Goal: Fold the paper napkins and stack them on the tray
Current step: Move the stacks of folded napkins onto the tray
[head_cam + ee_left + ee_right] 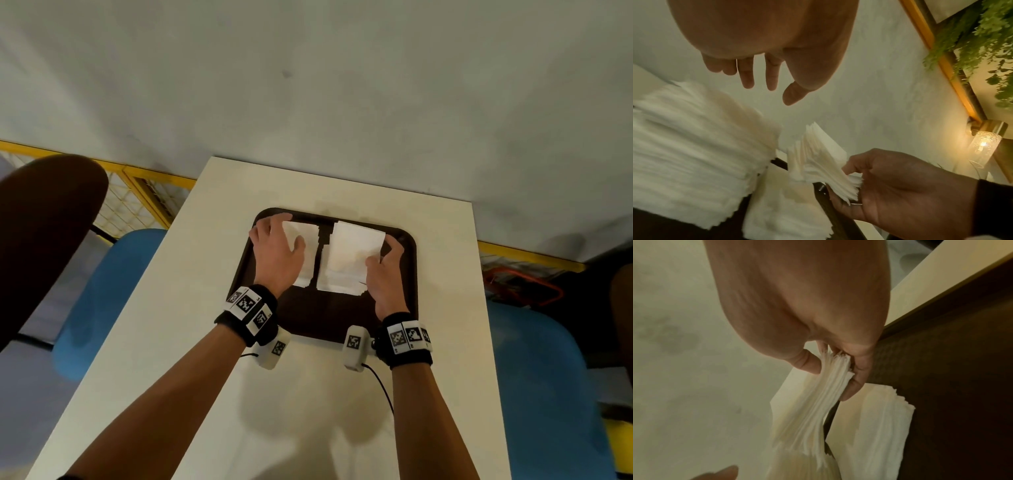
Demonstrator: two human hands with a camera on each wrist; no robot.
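Observation:
A dark brown tray [325, 315] lies on the white table [171, 377], holding two white stacks of paper napkins. My left hand [277, 240] hovers over the left stack [308, 253]; the left wrist view shows the left hand [766, 87] with fingers straight and clear of that stack [694, 146]. My right hand [383, 255] pinches the right edge of the right stack [352, 253]. Seen from the right wrist, the right hand [834, 369] has thumb and fingers clamped on a thick bundle of napkins [812, 410], lifted off the layers below [879, 426] on the tray [951, 386].
Blue chairs stand on the left [113, 291] and right [541, 377] of the table. A dark brown chair back [44, 233] is at far left. A yellow wire railing [137, 192] runs behind the table, against a pale wall.

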